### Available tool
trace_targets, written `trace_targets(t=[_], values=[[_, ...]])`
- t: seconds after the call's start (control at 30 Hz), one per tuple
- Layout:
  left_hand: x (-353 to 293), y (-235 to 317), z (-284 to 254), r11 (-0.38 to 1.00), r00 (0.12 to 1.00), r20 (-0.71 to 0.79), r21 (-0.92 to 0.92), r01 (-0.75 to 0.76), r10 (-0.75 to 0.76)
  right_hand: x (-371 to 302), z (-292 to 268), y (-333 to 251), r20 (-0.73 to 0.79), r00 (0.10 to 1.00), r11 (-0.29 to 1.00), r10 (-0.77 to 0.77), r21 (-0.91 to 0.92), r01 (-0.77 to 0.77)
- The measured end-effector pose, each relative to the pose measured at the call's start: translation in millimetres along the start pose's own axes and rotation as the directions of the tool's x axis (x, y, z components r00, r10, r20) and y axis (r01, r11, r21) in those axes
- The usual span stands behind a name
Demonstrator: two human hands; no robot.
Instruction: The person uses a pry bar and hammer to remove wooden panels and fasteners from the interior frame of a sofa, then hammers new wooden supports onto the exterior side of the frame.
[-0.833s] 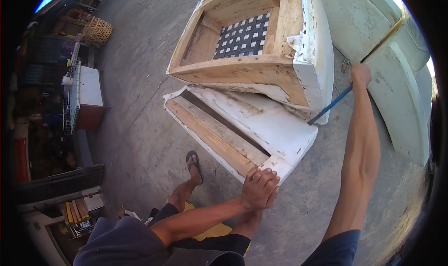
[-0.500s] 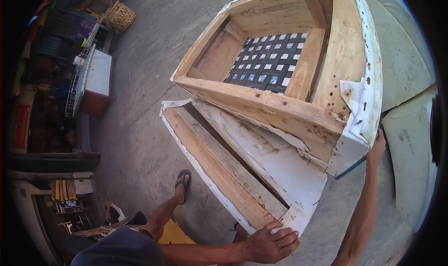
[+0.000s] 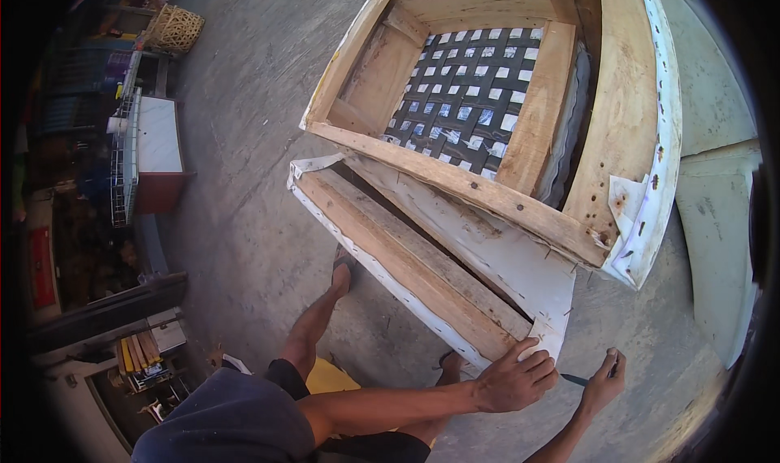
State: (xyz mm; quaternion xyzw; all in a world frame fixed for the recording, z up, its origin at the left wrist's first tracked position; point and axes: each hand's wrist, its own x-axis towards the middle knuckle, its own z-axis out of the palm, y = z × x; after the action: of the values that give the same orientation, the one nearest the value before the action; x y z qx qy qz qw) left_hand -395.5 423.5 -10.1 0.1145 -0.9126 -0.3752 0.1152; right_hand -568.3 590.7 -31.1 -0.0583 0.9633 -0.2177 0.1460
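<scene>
shirt cloth [image 3: 227,422], dark and loose, fills seven o'clock, and next to it, toward six, a yellow surface [image 3: 329,375] shows between bare legs [image 3: 313,325]. at five o'clock the left hand [image 3: 516,380] has its fingers folded over the near corner of a long panel [image 3: 406,261], holding it. just beside, at four, the right hand [image 3: 601,386] is closed around a slim dark tool [image 3: 574,379] whose thin end points to nine, toward the left hand; whether that end touches the panel i cannot tell. the panel, bare wood with white covering fixed along its rim and a dark slot down its length, runs from the held corner up toward ten. beyond it, at one o'clock, sits a bigger boxy wooden frame [image 3: 455,177], black webbing [image 3: 467,110] woven across its bottom, white covering along its three o'clock side. pale curved pieces [image 3: 719,244] lie at three, past the frame. farther over the grey floor [image 3: 252,162], a white-topped cabinet [image 3: 158,138] stands between nine and ten, and a woven basket [image 3: 173,31] between ten and eleven.
</scene>
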Motion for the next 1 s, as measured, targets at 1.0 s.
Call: trace_targets(t=[1.0], values=[[-65.4, -574.1, -396.9, 0.986, 0.994, -0.057, 0.136, 0.095, -0.088, -358.9, 196.7, -524.8, -0.307, 0.946, 0.343, -0.102, 0.882, 0.323]])
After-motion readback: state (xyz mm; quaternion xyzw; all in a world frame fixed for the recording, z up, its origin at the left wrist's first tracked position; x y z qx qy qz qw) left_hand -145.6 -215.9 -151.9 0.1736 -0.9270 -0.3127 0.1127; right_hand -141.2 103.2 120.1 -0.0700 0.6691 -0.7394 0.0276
